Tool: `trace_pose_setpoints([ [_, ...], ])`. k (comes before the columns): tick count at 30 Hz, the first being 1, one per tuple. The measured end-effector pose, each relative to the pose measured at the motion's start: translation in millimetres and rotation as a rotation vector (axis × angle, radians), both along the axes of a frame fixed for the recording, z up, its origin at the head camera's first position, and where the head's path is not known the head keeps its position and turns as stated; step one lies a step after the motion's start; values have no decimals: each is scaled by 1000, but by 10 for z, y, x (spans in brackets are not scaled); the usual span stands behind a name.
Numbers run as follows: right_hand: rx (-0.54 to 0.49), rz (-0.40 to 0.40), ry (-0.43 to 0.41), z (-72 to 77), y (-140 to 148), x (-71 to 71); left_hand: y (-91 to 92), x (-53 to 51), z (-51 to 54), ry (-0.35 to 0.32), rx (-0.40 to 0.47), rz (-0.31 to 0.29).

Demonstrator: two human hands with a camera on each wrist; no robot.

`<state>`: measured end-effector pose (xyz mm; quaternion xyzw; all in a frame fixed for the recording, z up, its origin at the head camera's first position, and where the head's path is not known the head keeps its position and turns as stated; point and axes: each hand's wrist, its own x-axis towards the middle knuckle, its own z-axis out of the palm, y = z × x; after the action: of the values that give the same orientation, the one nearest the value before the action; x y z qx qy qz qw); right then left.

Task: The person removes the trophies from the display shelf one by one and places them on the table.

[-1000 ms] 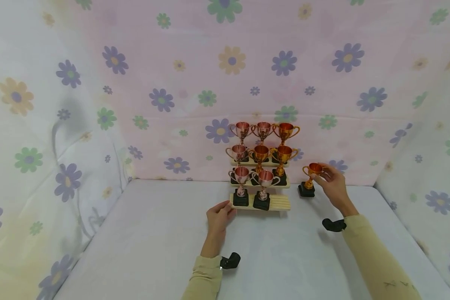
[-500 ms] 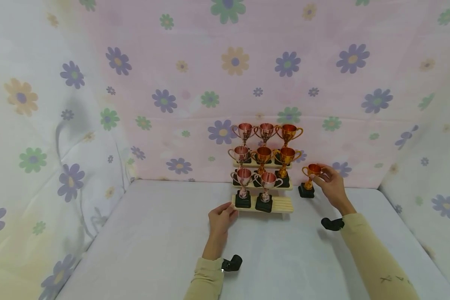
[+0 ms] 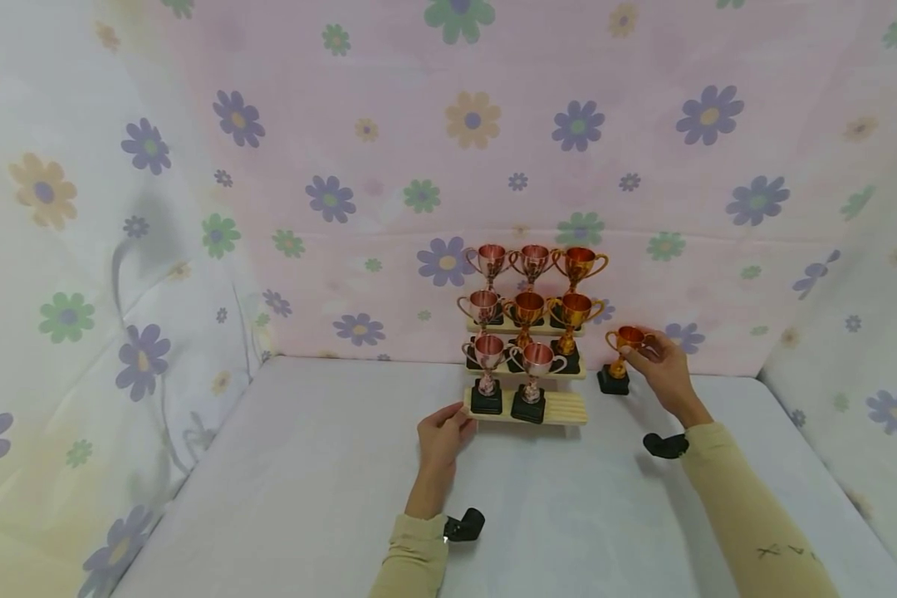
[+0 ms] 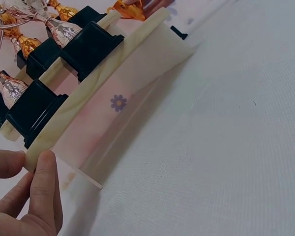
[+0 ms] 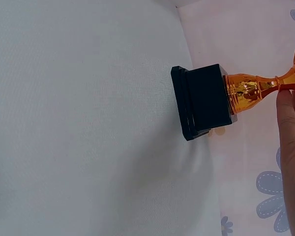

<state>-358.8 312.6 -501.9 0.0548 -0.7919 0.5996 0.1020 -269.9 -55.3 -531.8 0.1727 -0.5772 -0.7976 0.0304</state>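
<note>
Trophy [image 3: 617, 369], gold, upright beside a stepped shelf [image 3: 567, 406], is pinched near its cup by the right hand [image 3: 665, 370], while the left hand [image 3: 440, 436] pinches the shelf's corner, apparently to steady it.

8 trophies [image 3: 529, 311] (2 in front) stand on the rack [image 3: 566, 406], the 9th trophy [image 3: 618, 367] to its right.

A pink flowered backdrop [image 3: 389, 158] is hanging straight ahead, meeting the back edge of a white tabletop [image 3: 306, 473]. A paler flowered sheet [image 3: 75, 257] is wrinkling on my left, catching soft shadows [image 3: 149, 218]; another sheet [image 3: 874, 274] is enclosing the right.
</note>
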Motion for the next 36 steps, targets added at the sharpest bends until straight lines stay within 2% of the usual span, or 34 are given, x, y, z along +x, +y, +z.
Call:
trace_pose_setpoints([
  [12, 59, 25, -32, 61, 29, 30, 0, -5, -19, 10, 10, -6],
  [17, 132, 34, -88, 63, 38, 75, -5, -4, -19, 17, 9, -2],
  [20, 197, 59, -153, 68, 63, 150, -11, 2, -1, 17, 3, -9],
  [22, 260, 95, -218, 72, 97, 233, -6, 61, 93, 24, -3, -17],
  [23, 290, 115, -259, 78, 110, 290, -4, 66, 106, 23, -3, -23],
  [27, 491, 183, -426, 132, 84, 552, 17, 66, 91, 27, -7, -9],
  [29, 581, 198, -477, 177, 2, 704, 21, 5, -3, 24, -8, 5],
  [32, 663, 225, -478, 228, -156, 911, 21, -4, -20, 25, -18, 20],
  [36, 673, 228, -390, 249, -397, 1153, 5, -5, -21, 31, -18, 16],
])
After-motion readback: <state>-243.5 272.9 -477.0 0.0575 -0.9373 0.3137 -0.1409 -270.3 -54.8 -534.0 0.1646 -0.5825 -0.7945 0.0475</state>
